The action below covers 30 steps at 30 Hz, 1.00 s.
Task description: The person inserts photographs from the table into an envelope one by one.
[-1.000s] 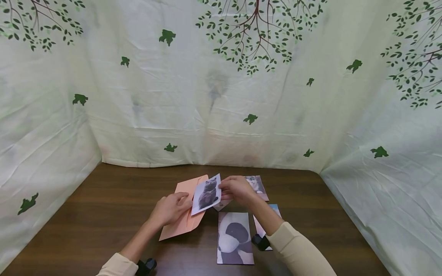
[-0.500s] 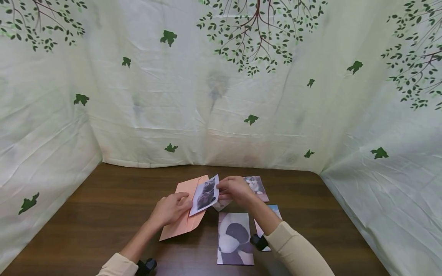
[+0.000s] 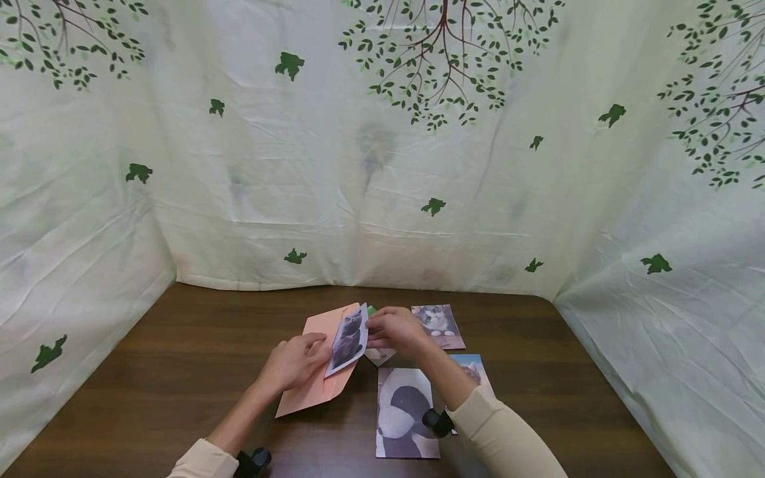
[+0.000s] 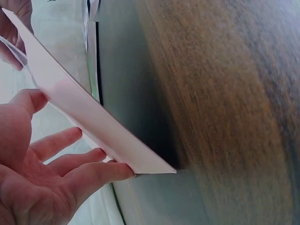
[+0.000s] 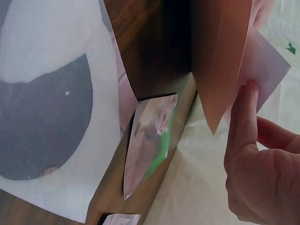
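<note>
A peach paper envelope (image 3: 306,392) is held tilted above the table by my left hand (image 3: 299,362). The left wrist view shows the fingers (image 4: 101,173) along the envelope's edge. My right hand (image 3: 397,330) pinches the right edge of a photo print (image 3: 350,337) of a grey animal. That photo lies at the envelope's opening, its left part overlapping or within the envelope; which of these I cannot tell. In the right wrist view, the back of the photo (image 5: 268,65) shows between the right fingertips and the envelope.
A large photo of a rounded grey-and-white shape (image 3: 406,415) lies on the brown table (image 3: 149,392). Further prints are a cat photo (image 3: 439,322), a blue-topped photo (image 3: 469,366) partly under the right forearm, and a green-edged photo (image 5: 152,136). A leaf-patterned cloth (image 3: 251,199) hangs behind.
My right hand has moved left, carrying the photo further over the envelope. The left hand and envelope have stayed nearly still. More of the cat photo and the blue-topped photo now shows.
</note>
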### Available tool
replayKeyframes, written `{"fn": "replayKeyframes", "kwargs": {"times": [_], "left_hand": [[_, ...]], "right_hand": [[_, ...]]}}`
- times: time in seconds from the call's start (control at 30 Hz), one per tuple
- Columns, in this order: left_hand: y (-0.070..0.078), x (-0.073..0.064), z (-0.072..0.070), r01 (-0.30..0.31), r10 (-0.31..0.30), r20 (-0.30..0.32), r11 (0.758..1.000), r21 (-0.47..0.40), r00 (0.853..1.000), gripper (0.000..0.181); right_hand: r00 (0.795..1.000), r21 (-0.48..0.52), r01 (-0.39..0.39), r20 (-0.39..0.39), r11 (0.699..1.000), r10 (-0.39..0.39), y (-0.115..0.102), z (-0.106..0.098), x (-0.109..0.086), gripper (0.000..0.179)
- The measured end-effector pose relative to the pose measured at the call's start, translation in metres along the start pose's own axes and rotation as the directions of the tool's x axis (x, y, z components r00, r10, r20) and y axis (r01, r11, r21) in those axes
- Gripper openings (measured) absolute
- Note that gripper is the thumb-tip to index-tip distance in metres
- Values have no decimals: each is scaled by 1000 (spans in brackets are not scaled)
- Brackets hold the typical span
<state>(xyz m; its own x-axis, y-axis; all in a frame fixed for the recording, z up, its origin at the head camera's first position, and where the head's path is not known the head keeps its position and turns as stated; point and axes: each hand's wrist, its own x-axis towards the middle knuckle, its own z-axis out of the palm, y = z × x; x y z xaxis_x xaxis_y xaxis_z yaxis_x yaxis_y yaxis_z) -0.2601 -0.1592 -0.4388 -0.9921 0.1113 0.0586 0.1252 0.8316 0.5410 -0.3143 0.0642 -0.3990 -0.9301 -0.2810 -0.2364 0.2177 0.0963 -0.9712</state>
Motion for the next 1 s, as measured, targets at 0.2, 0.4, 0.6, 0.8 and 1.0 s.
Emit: {"fn": "replayKeyframes", "kwargs": {"times": [0.2, 0.4, 0.6, 0.8, 1.0], "left_hand": [[1, -1, -2, 18, -18, 5, 1000, -18, 1000, 45], [1, -1, -2, -4, 4, -12, 1000, -26, 1000, 43], [0, -1, -1, -9, 8, -12, 1000, -21, 1000, 44], [0, 0, -1, -9, 9, -13, 1000, -21, 1000, 44], [1, 0, 0, -1, 1, -11, 1000, -21, 1000, 44]], "right_hand": [[1000, -13, 10, -12, 1000, -10, 4, 3, 2, 26], [1000, -29, -7, -22, 1000, 6, 9, 3, 0, 26], [1000, -41, 18, -21, 999, -19, 14, 2, 1, 26], [999, -44, 40, -32, 998, -42, 14, 4, 1, 23], [998, -80, 26, -59, 996, -31, 15, 4, 4, 21]]}}
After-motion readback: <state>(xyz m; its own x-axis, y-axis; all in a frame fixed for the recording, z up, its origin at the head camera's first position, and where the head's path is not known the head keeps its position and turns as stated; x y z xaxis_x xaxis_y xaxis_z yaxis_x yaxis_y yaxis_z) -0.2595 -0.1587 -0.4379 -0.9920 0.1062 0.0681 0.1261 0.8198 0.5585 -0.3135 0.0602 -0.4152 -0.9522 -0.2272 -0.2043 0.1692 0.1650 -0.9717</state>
